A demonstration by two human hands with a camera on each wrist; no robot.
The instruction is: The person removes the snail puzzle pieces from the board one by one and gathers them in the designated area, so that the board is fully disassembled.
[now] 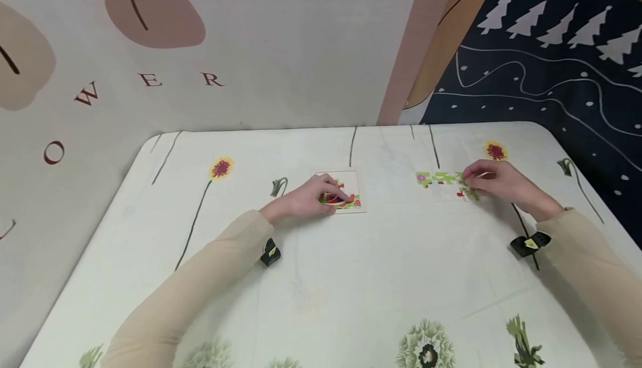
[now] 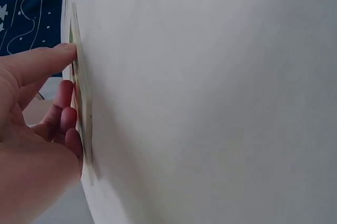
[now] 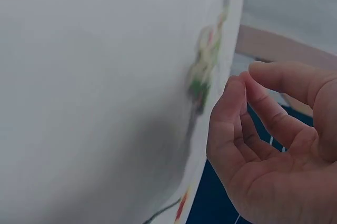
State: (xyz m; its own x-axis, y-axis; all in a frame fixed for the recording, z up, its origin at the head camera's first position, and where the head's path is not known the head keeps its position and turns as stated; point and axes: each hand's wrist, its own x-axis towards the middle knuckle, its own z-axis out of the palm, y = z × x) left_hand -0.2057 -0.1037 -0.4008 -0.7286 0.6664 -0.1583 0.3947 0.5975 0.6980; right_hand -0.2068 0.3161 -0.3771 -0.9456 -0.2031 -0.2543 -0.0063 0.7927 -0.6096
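Note:
A small square puzzle board (image 1: 354, 177) with a pale frame lies flat near the far middle of the table, its colourful picture partly filled in. My left hand (image 1: 313, 196) rests over its left side, index finger extended onto the picture, the other fingers bent beside it. That hand hides part of the picture. To the right lie several loose green jigsaw pieces (image 1: 443, 178), some with red or pink spots. Over the right end of these pieces hovers my right hand (image 1: 501, 181), fingers bent and thumb tip close to the index fingertip. No piece shows between those fingertips in the right wrist view.
A white cloth printed with flowers covers the table (image 1: 351, 279). Behind it hangs a pale curtain (image 1: 301, 50), with a dark tree-patterned cloth (image 1: 541, 72) at the right. Each wrist wears a small black device, one at the left cuff (image 1: 271, 252).

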